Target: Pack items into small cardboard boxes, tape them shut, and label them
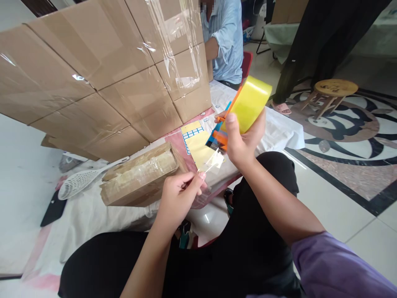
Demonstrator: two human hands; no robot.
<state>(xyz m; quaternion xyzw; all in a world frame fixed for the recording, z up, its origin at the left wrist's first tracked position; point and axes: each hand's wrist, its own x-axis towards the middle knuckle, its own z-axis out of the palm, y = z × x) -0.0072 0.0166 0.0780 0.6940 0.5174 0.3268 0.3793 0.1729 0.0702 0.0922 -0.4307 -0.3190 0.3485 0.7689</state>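
Single head-worn view, wide field. Lens above the wearer's lap [242,258], facing forward and down; carton stack [114,70] ahead, its upper and left edges partly out of frame. Left hand [178,192], right hand [243,138]: close range, lens side of stack. Stool [336,87]: farther off, right of stack.

Readable texts, labels, brands and numbers: none. Landmark: tape dispenser [249,101].
Wooden stool [336,87], right of the dispenser: dark marks on seat, too small to read.
Dark trousers [310,49], above and right of the dispenser: one tiny pale mark, illegible.
Tablecloth [198,145], left of and below the dispenser: blue-outlined blocks, not decipherable as characters.
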